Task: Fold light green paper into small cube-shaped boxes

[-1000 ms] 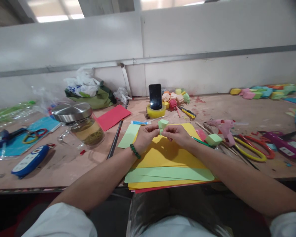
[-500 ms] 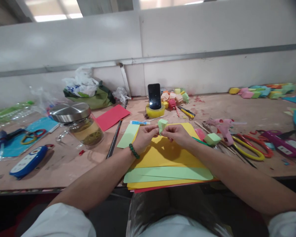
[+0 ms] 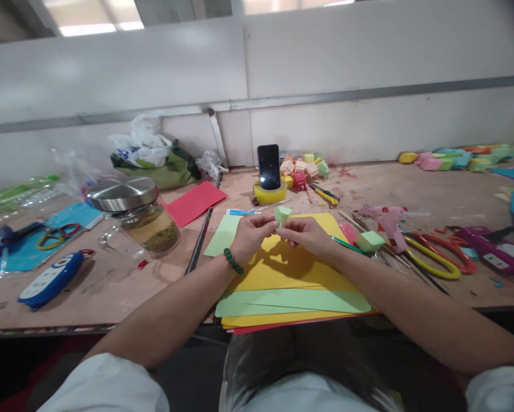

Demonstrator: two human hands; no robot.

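A small folded piece of light green paper [image 3: 283,214] is pinched between my two hands, its angular top showing above the fingertips. My left hand [image 3: 256,233], with a green bead bracelet at the wrist, grips it from the left. From the right, my right hand [image 3: 305,236] holds its lower part, which the fingers hide. Both hands are over a stack of yellow card sheets [image 3: 278,272], with light green strips [image 3: 291,303] along the near edge. A finished-looking light green paper box [image 3: 370,241] lies to the right of my right forearm.
A phone [image 3: 268,166] stands in a yellow tape roll [image 3: 269,195], beside several small paper boxes [image 3: 300,167] and a yellow cutter [image 3: 325,195]. At right lie a pink glue gun [image 3: 388,220] and scissors [image 3: 433,258]. A glass tea jar [image 3: 154,229] stands left, near a red sheet [image 3: 197,203].
The fingers have shifted slightly on the green paper piece, which has turned a little. The view has moved very slightly; everything else stays as it was.
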